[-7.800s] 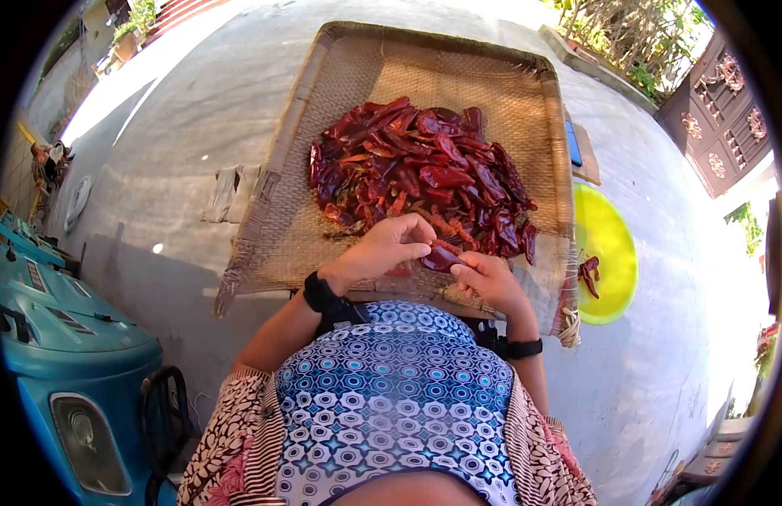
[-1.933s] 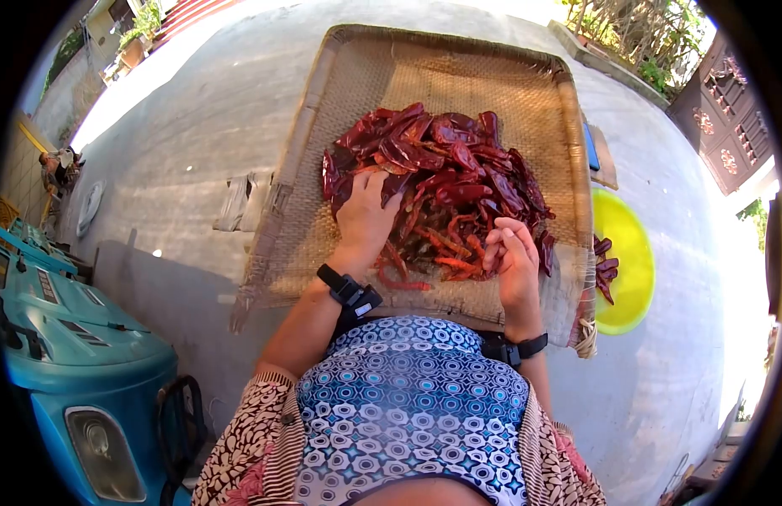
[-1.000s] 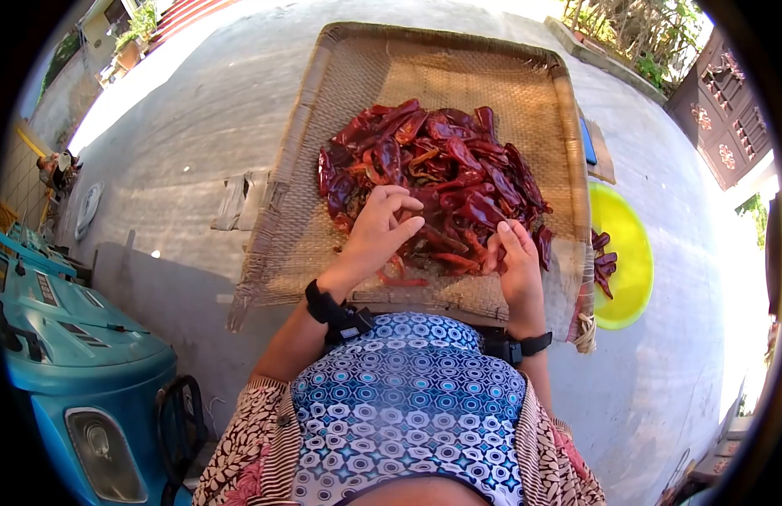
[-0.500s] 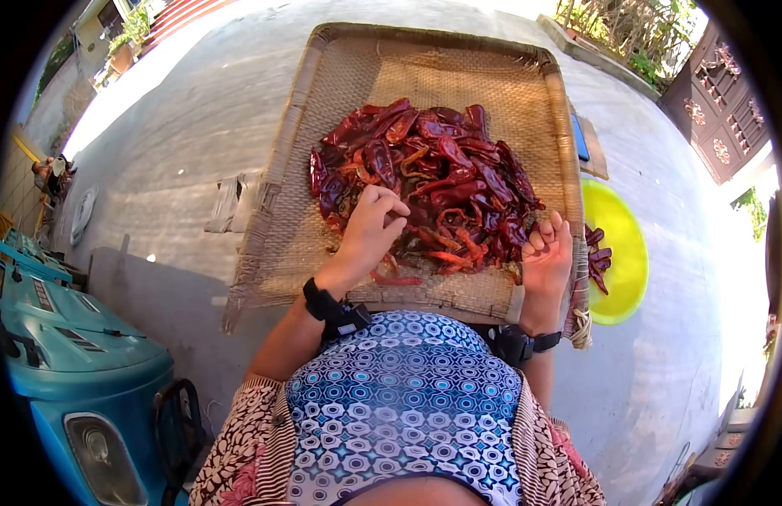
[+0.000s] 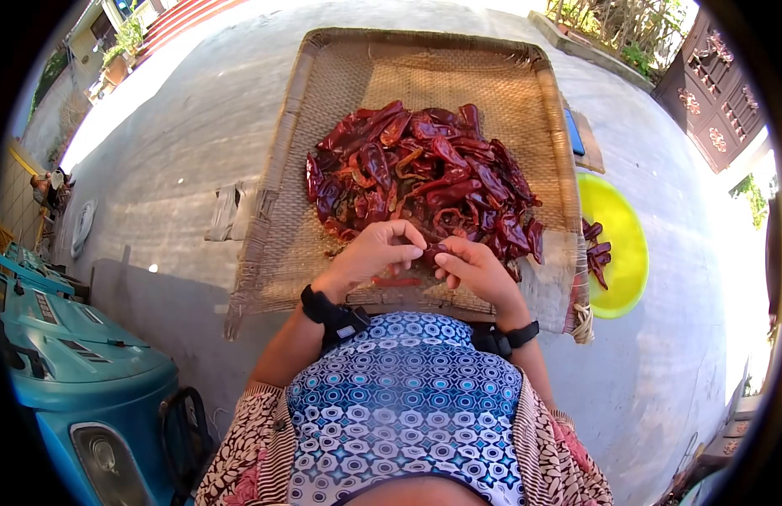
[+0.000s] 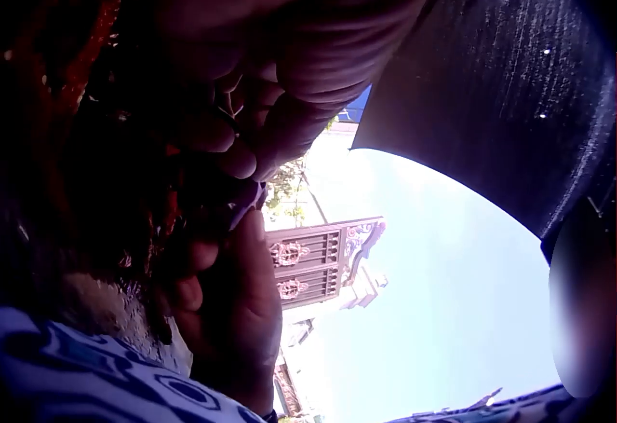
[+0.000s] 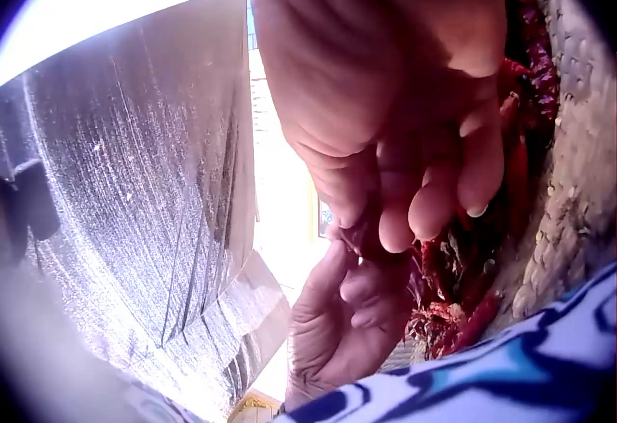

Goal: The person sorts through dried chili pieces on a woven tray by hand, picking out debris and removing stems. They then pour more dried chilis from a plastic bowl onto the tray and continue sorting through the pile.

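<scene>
A heap of dried red chillies lies on a woven bamboo tray in front of me. Both hands meet at the near edge of the heap. My left hand and right hand pinch one dark chilli between their fingertips, left fingers curled over it. In the right wrist view the right hand's fingers curl down toward the left hand, with chillies behind. The left wrist view is dark; curled fingers show against the chillies.
A yellow basin with a few chillies sits on the concrete right of the tray. A teal machine stands at the left. One loose red chilli lies on the tray under the hands. A carved gate stands far right.
The right hand came back from the tray's right edge near the basin to the middle. The left hand drew out of the heap, and both now pinch one chilli.
</scene>
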A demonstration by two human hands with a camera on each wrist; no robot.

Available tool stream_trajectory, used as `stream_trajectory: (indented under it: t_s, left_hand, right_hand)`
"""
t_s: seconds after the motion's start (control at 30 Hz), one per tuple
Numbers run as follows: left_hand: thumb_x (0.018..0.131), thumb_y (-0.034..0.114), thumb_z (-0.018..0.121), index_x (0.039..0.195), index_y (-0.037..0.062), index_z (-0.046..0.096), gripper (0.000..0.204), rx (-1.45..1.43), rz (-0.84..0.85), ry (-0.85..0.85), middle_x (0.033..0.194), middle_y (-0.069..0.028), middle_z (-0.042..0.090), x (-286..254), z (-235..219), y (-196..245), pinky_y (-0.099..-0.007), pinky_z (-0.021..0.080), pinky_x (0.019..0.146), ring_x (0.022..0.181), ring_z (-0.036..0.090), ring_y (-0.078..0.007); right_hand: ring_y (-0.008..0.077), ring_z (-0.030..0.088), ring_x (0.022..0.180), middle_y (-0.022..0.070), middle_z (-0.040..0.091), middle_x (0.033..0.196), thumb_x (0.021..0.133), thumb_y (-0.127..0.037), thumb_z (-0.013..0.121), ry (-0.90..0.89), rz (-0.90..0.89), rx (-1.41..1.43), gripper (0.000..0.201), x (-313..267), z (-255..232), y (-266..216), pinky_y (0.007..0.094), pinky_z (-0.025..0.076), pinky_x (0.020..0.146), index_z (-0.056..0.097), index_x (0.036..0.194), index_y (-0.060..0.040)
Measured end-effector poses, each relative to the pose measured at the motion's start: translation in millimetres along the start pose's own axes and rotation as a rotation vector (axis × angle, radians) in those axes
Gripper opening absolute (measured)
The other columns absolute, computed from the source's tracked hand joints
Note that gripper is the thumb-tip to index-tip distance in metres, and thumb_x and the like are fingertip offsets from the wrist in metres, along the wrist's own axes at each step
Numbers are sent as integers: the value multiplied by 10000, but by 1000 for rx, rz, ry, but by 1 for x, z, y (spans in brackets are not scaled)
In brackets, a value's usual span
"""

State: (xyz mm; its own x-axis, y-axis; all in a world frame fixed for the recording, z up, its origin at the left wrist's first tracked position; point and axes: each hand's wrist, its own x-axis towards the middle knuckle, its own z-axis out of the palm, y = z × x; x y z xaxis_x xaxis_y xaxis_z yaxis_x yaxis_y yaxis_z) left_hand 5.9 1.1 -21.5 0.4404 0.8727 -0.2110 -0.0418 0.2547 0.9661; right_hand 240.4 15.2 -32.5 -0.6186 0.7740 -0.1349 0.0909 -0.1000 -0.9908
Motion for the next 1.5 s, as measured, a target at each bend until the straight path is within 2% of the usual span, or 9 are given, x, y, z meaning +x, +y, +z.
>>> stream_trajectory:
  t_s: [0.13, 0.33, 0.43, 0.57, 0.67, 0.83, 1.17, 1.33, 1.5]
  left_hand:
    - [910, 138, 651, 1017, 58, 624, 136, -69, 101, -60, 1210, -60, 543, 0, 4, -1, -232, 497, 637, 790, 603, -98]
    - [920, 109, 617, 1132, 40, 597, 224, -86, 269, 139, 1448, -113, 370, 3, 5, -4, -242, 508, 665, 932, 624, -144]
    - [930, 127, 605, 1151, 46, 603, 235, -40, 201, 171, 1344, -101, 496, 8, 1, -16, -239, 510, 690, 930, 626, -140]
    - [948, 154, 585, 1161, 56, 610, 235, 101, 141, 78, 1217, -83, 594, 18, -4, -26, -227, 503, 691, 928, 626, -131]
    - [962, 173, 565, 1155, 57, 615, 231, 90, 12, 67, 1186, -78, 614, 20, -7, -24, -220, 500, 687, 932, 632, -134]
    - [988, 196, 532, 1156, 50, 604, 233, -143, 190, 43, 1190, -107, 631, 26, -12, -31, -206, 512, 574, 910, 665, -152]
    - [972, 180, 563, 1204, 51, 545, 266, -192, 129, -103, 1016, -96, 641, 26, -5, -1, -169, 441, 447, 677, 650, -96]
    - [959, 221, 608, 1273, 50, 493, 376, -103, 109, -147, 877, -20, 578, 41, 1, 4, -170, 363, 428, 539, 507, -25]
    - [964, 299, 603, 1083, 86, 532, 254, -243, -6, -99, 675, 35, 531, 42, 2, -7, -172, 297, 395, 457, 442, -26]
  right_hand:
    - [57, 568, 620, -8, 631, 766, 979, -202, 575, -31, 59, 112, 158, -3, -3, 4, 206, 465, 565, 621, 1028, -59]
    - [79, 537, 568, 5, 619, 751, 991, -259, 554, 533, -148, 407, 193, -16, -30, -7, 235, 457, 528, 601, 990, -72]
    - [105, 517, 558, 50, 636, 852, 991, -292, 555, 818, -411, 773, 260, -15, -53, 5, 251, 438, 501, 606, 1060, -46]
    - [93, 557, 643, 81, 648, 1003, 967, -282, 598, 964, -300, 470, 337, -27, -65, 6, 246, 454, 558, 585, 1192, -31]
    - [133, 612, 783, 98, 651, 1025, 902, -262, 676, 859, -32, -149, 413, -29, -67, 15, 284, 495, 674, 559, 1228, -37]
    - [314, 586, 1067, 106, 594, 1158, 817, -225, 720, 821, -63, -846, 417, -29, -60, 23, 399, 472, 876, 585, 1192, -101]
    - [315, 621, 868, 124, 645, 962, 934, -184, 595, 1020, -203, -747, 194, -15, -59, 18, 371, 483, 754, 643, 1054, -39]
    - [277, 614, 788, 125, 632, 905, 910, -104, 629, 437, -296, -643, 163, -5, -21, -14, 326, 480, 708, 616, 1040, -5]
    - [130, 582, 687, 73, 626, 801, 928, -153, 636, 359, -92, -420, 169, 1, -9, -17, 293, 474, 637, 625, 1014, -7]
